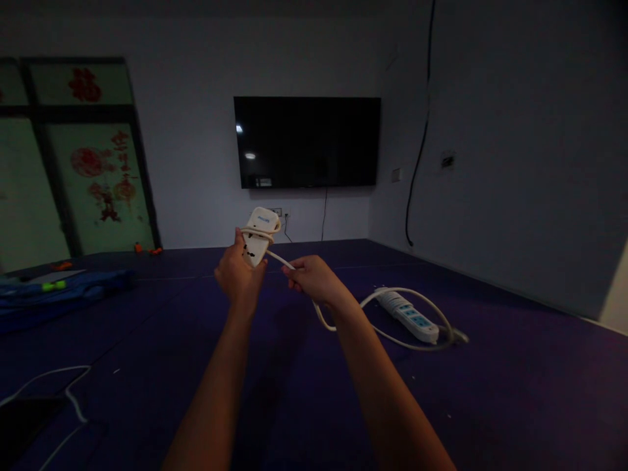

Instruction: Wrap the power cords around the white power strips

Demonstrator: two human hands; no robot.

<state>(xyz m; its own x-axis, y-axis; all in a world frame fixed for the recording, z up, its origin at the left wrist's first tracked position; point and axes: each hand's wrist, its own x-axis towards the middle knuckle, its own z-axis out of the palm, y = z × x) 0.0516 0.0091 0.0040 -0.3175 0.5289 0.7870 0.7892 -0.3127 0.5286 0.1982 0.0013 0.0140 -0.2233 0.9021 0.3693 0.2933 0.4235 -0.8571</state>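
White plastic, dark-slotted, shows on the power strip held up just left of the middle of the view, above a purple floor. The left hand grips it by its near end, fingers closed around it. Turns of off-white cord circle its middle. At four o'clock from the strip, the right hand pinches that cord, fingers drawn narrow; the slack hangs below, passes behind the right forearm and sweeps into a wide loop. Farther out, also toward four o'clock, a second power strip with blue socket faces lies on the floor, its own cord wound about its far end, the loop arching around it. A wall-mounted television stands at one o'clock, and blue fabric lies near nine.
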